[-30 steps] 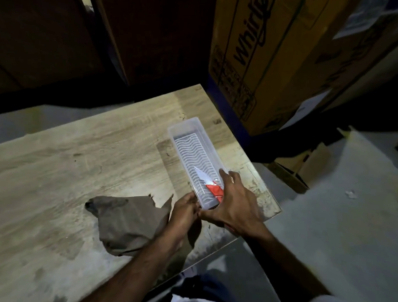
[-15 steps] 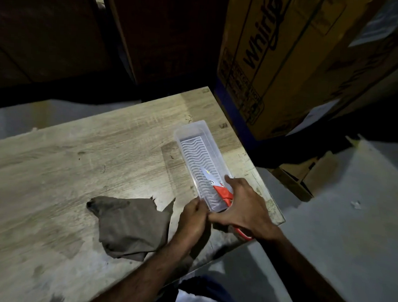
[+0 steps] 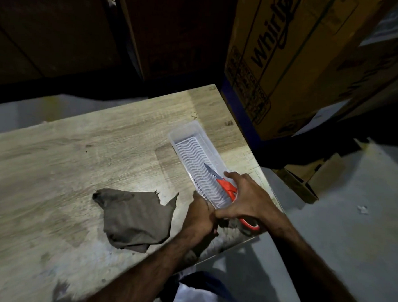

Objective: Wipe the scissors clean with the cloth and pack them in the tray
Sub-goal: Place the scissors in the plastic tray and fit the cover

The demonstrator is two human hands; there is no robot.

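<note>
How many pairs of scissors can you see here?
1: the orange-handled scissors, blades in the clear tray, handles under the right hand. None elsewhere visible.

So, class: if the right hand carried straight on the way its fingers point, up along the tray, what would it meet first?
Probably the scissors it grips, already nosing into the tray; beyond them, the tray's ribbed floor and far wall. The right hand hides depth, so this is tentative.

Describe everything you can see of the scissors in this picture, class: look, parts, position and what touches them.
The scissors have red-orange, plastic-looking handles and grey metal blades that look closed, tapering to a point. They lie slanted along the near right side of the clear ribbed tray, tip towards its far end. One handle loop sticks out past the tray's near end, over the table. The right hand covers the handles; the left hand is at the tray's near corner.
</note>
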